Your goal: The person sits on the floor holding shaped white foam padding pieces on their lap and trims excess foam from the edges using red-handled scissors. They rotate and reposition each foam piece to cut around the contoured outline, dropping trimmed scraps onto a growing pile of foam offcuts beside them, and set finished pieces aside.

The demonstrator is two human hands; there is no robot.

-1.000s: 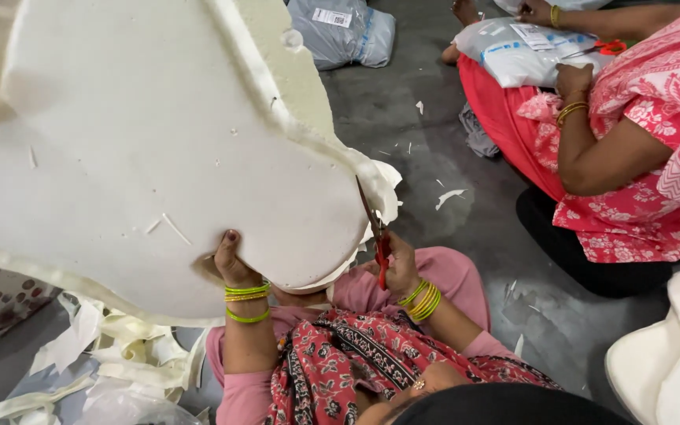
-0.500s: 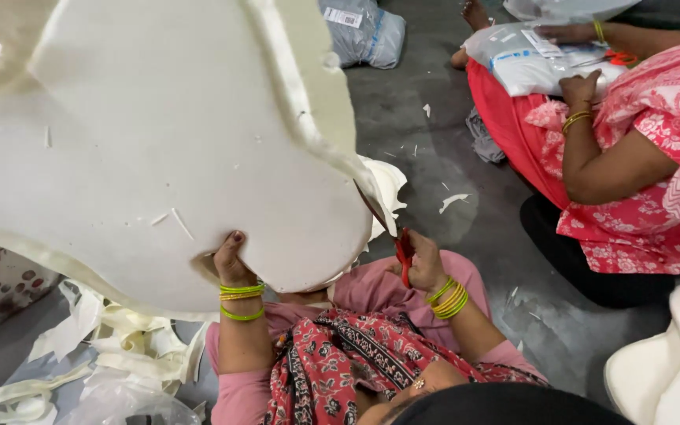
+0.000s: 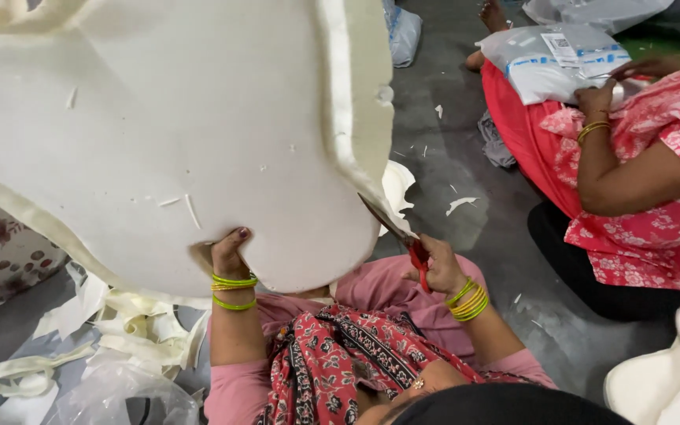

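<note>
Grey floor (image 3: pixel 466 181); foam slab (image 3: pixel 159 134) above left hand (image 3: pixel 226 252), scissors (image 3: pixel 403 236) in right hand (image 3: pixel 438 264).

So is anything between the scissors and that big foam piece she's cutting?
Nothing visible. The right hand holds the red-handled scissors, blades already at the foam piece's edge. The left hand grips the foam's lower rim.

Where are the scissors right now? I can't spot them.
In the head view, the red-handled scissors sit right of centre in the right hand, blades at the foam piece's lower right edge.
</note>
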